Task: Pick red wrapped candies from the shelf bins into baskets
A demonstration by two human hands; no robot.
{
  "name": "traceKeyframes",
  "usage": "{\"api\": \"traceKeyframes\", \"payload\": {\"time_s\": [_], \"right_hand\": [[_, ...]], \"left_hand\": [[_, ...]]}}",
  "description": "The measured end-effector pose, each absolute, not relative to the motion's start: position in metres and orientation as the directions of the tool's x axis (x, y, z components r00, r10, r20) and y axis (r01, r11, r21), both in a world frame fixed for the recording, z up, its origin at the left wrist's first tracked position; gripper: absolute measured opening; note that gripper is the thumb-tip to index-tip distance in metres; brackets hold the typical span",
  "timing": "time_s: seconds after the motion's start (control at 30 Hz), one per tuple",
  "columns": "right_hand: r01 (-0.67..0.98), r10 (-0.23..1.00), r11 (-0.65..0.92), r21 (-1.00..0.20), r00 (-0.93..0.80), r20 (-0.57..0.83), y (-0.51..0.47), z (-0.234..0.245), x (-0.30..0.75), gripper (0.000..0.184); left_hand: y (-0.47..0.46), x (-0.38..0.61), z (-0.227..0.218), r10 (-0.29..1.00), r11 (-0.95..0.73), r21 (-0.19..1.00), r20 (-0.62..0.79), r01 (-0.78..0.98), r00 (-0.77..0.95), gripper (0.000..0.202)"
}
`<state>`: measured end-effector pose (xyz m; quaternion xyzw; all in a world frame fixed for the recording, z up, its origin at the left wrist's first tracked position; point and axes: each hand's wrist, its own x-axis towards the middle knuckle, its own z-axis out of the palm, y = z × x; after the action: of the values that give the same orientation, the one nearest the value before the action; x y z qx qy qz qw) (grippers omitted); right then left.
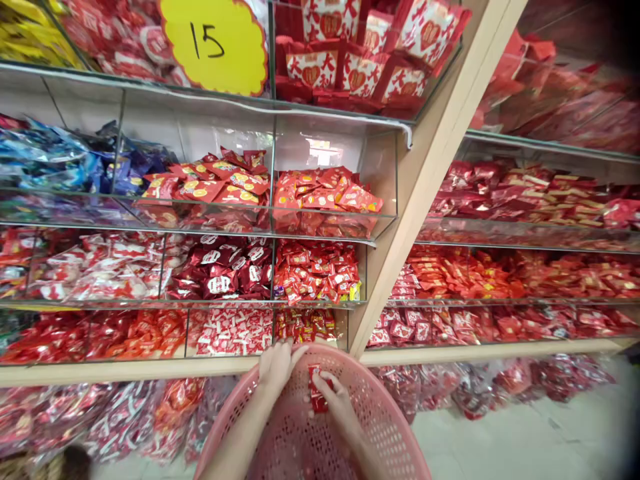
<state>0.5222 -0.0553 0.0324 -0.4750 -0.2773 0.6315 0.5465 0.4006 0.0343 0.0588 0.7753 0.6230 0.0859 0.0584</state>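
A large pink perforated plastic basket (395, 407) is in front of the shelves at the lower middle. My left hand (275, 368) is closed over its far rim, at the left. Over the inside of the basket, my right hand (336, 399) pinches a small red candy packet (318, 402) between thumb and fingers. Directly beyond the far rim, the lowest shelf has small red candies (306, 325) and, left of them, a compartment of pink and white wrapped candies (235, 331).
Glass-fronted shelves hold red, maroon (220, 270) and blue wrapped sweets (45, 157). A yellow tag marked 15 (215, 43) hangs at the top. A slanting wooden post (430, 180) divides the shelves. Plastic bags of sweets (120, 420) lie below on the tiled floor (480, 447).
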Motion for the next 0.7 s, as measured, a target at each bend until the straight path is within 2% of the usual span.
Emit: {"api": "traceKeyframes", "payload": {"time_s": [0.17,0.33,0.53,0.7], "right_hand": [[-0.404,0.887,-0.421,-0.812,0.001,-0.461,-0.057,-0.016,0.53,0.042],[-0.349,0.815,-0.533,-0.771,0.031,-0.578,-0.059,-0.038,0.531,0.045],[-0.432,0.816,-0.533,-0.728,-0.033,-0.578,-0.058,-0.045,0.527,0.04],[-0.491,0.818,-0.491,-0.719,0.025,-0.575,-0.055,-0.051,0.528,0.034]], "left_hand": [[0.026,0.398,0.066,0.97,-0.235,0.162,0.108,0.959,0.219,0.062],[0.022,0.395,0.068,0.966,-0.237,0.138,0.138,0.962,0.219,0.062],[0.022,0.395,0.065,0.962,-0.245,0.145,0.159,0.959,0.222,0.061],[0.022,0.394,0.065,0.965,-0.241,0.151,0.143,0.959,0.22,0.064]]}}
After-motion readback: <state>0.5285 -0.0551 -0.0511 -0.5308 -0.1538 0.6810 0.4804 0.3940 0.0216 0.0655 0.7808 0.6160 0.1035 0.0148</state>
